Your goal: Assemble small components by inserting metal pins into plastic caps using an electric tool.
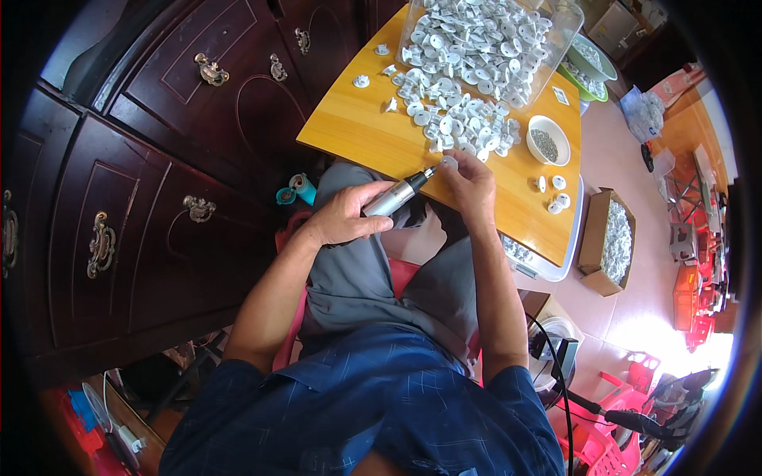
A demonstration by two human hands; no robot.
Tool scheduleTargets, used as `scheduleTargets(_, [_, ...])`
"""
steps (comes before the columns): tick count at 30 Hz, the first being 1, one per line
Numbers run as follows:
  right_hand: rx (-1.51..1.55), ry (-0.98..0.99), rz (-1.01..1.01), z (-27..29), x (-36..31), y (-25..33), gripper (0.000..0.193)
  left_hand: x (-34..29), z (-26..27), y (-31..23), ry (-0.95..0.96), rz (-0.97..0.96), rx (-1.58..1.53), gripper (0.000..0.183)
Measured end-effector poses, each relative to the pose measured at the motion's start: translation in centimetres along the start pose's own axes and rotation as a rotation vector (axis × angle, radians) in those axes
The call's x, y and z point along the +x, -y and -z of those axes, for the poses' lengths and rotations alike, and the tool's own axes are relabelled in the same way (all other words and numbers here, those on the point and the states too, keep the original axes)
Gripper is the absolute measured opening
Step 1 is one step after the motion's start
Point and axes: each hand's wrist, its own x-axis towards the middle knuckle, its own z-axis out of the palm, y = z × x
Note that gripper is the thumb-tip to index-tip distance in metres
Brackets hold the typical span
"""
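Observation:
My left hand (347,214) is wrapped round a silver-and-black electric screwdriver (389,202), which points up and right over the table's near edge. Its bit meets a small white plastic disc part (449,162) pinched in the fingertips of my right hand (472,189). Whether a screw sits at the bit is too small to tell. Just beyond, a loose heap of similar white plastic parts (460,119) lies on the yellow wooden table (341,119). A white bowl (562,141) of small metal screws (544,145) stands right of the heap.
A clear bin (548,87) full of white parts stands on the table's far side. Several loose parts (555,205) lie below the bowl. A cardboard box (591,246) of parts sits on the floor at right. Dark wooden cabinets (159,198) line the left.

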Motion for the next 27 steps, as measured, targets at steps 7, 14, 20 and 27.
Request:
scheduleTargets(7, [-0.039, -0.022, 0.041, -0.1, 0.0, -0.7, 0.022, 0.0, -0.1, -0.8, 0.01, 0.025, 0.033, 0.064])
scheduleTargets(14, [-0.135, -0.054, 0.128, -0.4, -0.3, -0.7, 0.02, 0.0, 0.3, -0.1, 0.05, 0.029, -0.051, 0.06])
scheduleTargets(20, [-0.166, -0.056, 0.14, -0.4, -0.4, -0.8, 0.02, 0.2, 0.3, 0.2, 0.056, 0.031, -0.051, 0.06])
scheduleTargets(27, [-0.13, -0.037, 0.048, -0.3, -0.5, -0.3, 0.018, 0.0, 0.2, -0.2, 0.044, 0.045, -0.036, 0.061])
